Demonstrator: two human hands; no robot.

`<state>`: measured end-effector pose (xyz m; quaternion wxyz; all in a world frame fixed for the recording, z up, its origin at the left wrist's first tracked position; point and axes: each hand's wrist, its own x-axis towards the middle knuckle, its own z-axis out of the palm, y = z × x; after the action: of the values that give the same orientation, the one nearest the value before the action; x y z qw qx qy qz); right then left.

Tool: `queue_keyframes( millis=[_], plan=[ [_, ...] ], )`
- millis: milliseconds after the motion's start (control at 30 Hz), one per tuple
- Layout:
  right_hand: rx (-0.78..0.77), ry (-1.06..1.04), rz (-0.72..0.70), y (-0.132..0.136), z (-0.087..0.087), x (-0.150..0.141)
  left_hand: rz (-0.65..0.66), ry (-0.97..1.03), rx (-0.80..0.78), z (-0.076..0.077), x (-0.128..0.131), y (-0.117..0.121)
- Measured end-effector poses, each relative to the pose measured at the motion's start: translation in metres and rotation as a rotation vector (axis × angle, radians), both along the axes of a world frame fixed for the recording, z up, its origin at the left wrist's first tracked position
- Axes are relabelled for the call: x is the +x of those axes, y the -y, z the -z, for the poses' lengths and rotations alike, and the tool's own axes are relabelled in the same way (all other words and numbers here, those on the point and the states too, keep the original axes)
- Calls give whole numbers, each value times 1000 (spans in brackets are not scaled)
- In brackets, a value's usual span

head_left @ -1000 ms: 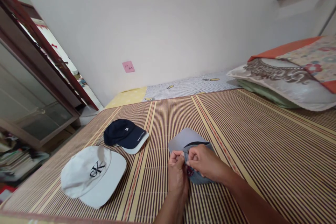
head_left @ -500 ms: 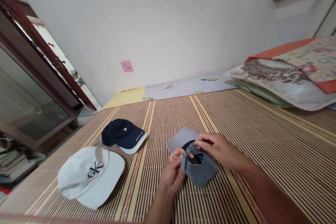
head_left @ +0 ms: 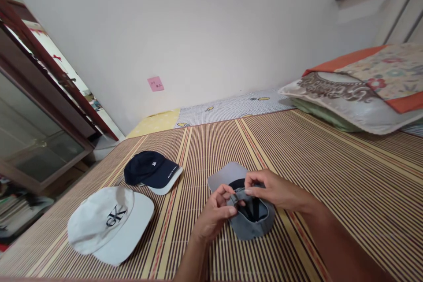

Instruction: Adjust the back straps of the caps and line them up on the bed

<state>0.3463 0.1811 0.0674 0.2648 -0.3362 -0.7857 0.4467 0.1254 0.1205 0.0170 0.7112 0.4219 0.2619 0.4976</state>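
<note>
A grey baseball cap lies on the striped mat in front of me, its brim pointing away and its dark inside showing through the back opening. My left hand pinches the back strap near its buckle on the cap's left side. From the right, my right hand grips the same strap between thumb and fingers. Left of the hands rest a navy cap with a pale brim edge and a white cap with black letters.
The striped bamboo mat covers the surface up to the white wall. Pillows are stacked at the right. A pink note sticks to the wall. A glass-fronted cabinet stands at the left.
The cap's back opening now shows wider. My left hand has turned, with its thumb over the strap, and my right hand stays on the strap. The view has shifted slightly.
</note>
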Motion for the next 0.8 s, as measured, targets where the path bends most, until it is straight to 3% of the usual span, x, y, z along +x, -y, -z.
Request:
queue_keyframes(
  millis=[267,567,800],
  plan=[
    [-190,-82,-79,3,0,-5,-214,-98,39,14,2,-4],
    [-199,-95,-55,2,13,-18,-296,-72,92,17,6,-3],
    [-218,-133,-71,2,12,-19,-333,-57,49,15,8,-3]
  ],
)
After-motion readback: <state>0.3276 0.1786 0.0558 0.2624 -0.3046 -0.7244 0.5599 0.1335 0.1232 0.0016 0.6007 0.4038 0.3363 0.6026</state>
